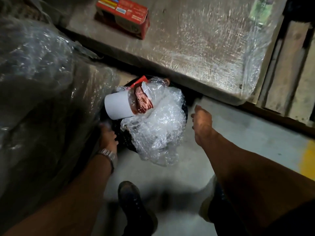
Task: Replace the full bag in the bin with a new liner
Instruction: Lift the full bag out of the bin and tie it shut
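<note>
Bin, round black, overflowing with bubble wrap (158,126), sits frame centre between my hands: left hand (108,136) touching rim, grip unclear; right hand (202,123) open, beside.

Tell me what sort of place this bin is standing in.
Probably a warehouse or storeroom: a stretch-wrapped slab and a plastic-wrapped bulky load flank the overflowing black bin, on bare grey concrete floor with a yellow painted marking.
</note>
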